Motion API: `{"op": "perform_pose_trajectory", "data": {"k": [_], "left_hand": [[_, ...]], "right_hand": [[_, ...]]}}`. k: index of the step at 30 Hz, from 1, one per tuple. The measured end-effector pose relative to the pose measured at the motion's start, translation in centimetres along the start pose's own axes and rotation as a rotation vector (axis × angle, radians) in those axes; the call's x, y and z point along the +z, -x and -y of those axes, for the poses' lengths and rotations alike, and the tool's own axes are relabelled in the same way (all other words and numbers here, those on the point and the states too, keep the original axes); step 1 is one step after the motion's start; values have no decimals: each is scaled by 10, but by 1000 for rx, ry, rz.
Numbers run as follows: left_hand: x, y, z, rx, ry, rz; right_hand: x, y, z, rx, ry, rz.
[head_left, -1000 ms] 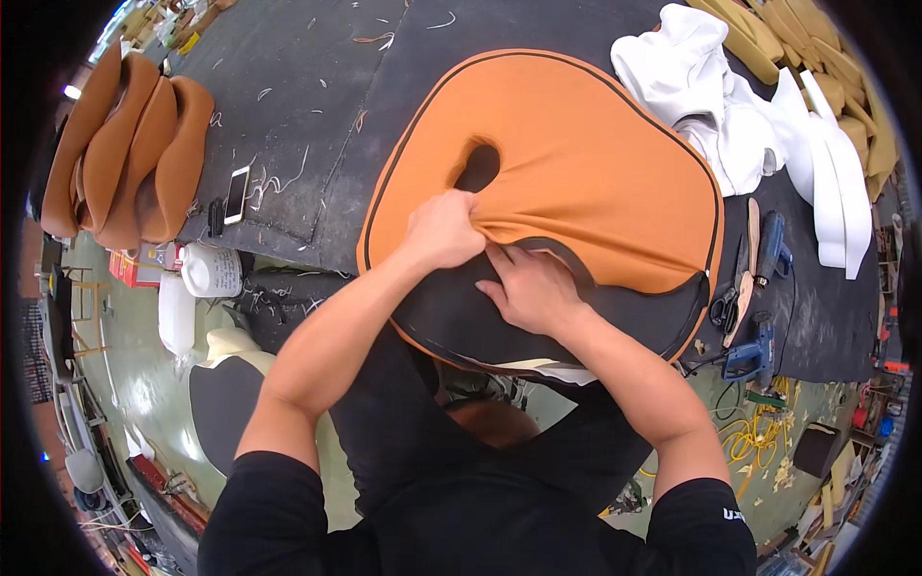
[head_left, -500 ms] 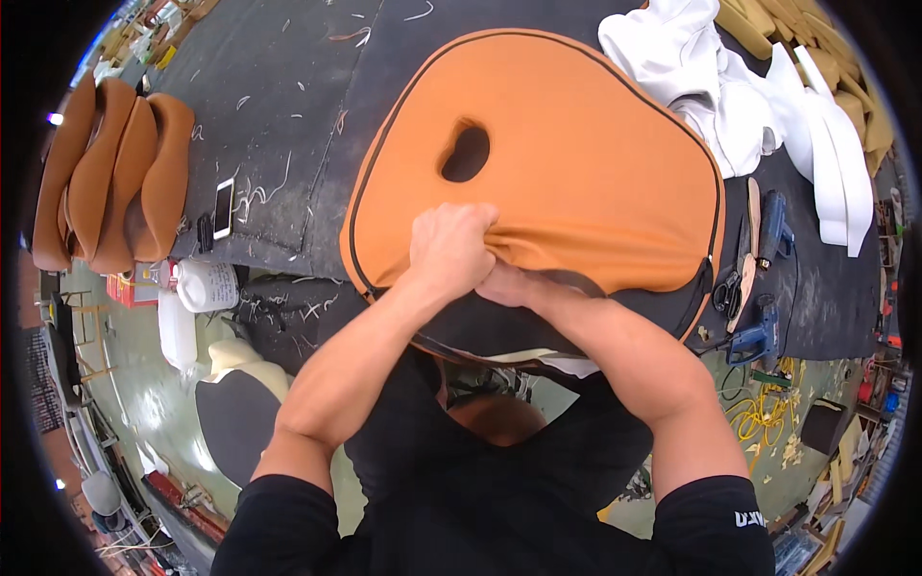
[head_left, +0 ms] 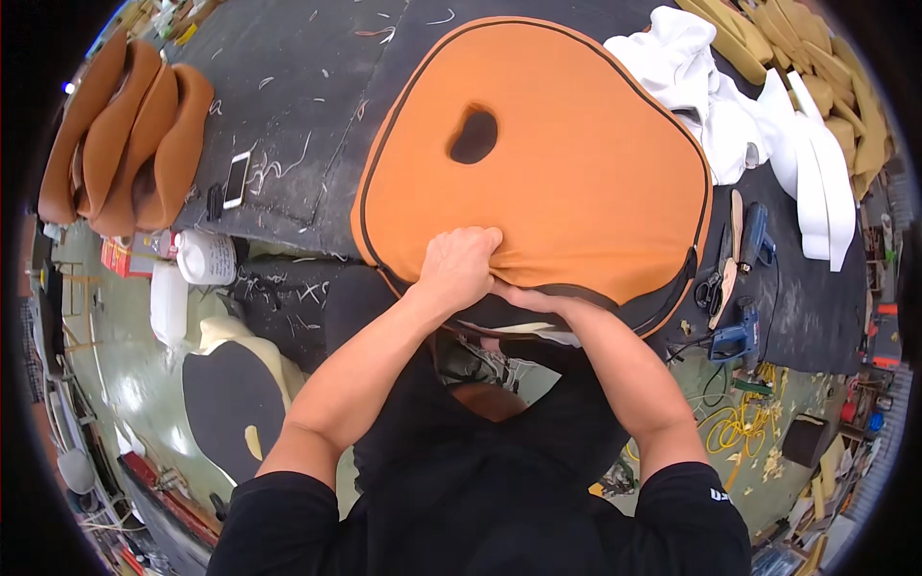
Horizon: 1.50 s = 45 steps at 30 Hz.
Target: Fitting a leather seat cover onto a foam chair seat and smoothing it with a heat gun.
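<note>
An orange seat cover [head_left: 567,115] with dark piping and an oval hole [head_left: 474,136] is stretched over a rounded cushion on the table before me. My left hand [head_left: 461,266] is closed on the cover near its front edge, bunching the fabric into folds. Just right of it and lower, my right hand [head_left: 528,297] reaches in at the loose front edge. Its fingers are hidden by the fabric and my left hand. A black underside [head_left: 490,315] shows along the near edge, below the orange fabric.
Brown curved pads [head_left: 125,134] stand at the far left, with a phone [head_left: 236,180] near them. Scissors [head_left: 711,290] and blue power tools [head_left: 735,338] lie right of the cushion. White covers [head_left: 672,77] and tan foam pieces [head_left: 816,58] are at the far right.
The orange fabric has come down further over the near edge, and its folds are smaller. My right hand has shifted slightly right and reaches beneath the edge; my left hand keeps its grip.
</note>
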<state>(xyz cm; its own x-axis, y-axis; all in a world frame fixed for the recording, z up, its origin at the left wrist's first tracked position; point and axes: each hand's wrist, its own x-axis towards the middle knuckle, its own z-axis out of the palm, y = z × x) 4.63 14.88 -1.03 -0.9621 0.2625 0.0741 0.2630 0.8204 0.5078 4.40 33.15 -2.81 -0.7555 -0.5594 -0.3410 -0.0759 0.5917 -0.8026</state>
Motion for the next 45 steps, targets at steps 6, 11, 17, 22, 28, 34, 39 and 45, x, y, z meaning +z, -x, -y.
{"op": "perform_pose_trajectory", "data": {"k": [6, 11, 17, 22, 28, 34, 39, 45], "left_hand": [[13, 19, 4, -8, -12, 7], [19, 37, -5, 32, -50, 30], [26, 55, -13, 45, -68, -14], [19, 67, -16, 34, -63, -42], [-36, 84, 20, -96, -52, -125], [-73, 75, 126, -741, -203, 83], [-58, 44, 175, -445, 861, 98], [-67, -9, 186, -487, 843, -74]], "right_hand": [[-3, 61, 15, -200, 170, -311], [-32, 41, 22, 347, -1339, -442], [2, 33, 5, 429, -843, -604], [-6, 40, -3, 397, -297, -517], [-9, 49, -10, 361, -177, -541], [-9, 52, -9, 328, -177, -544], [-7, 34, -5, 179, -419, -595], [-5, -5, -4, 176, -384, -680]]}}
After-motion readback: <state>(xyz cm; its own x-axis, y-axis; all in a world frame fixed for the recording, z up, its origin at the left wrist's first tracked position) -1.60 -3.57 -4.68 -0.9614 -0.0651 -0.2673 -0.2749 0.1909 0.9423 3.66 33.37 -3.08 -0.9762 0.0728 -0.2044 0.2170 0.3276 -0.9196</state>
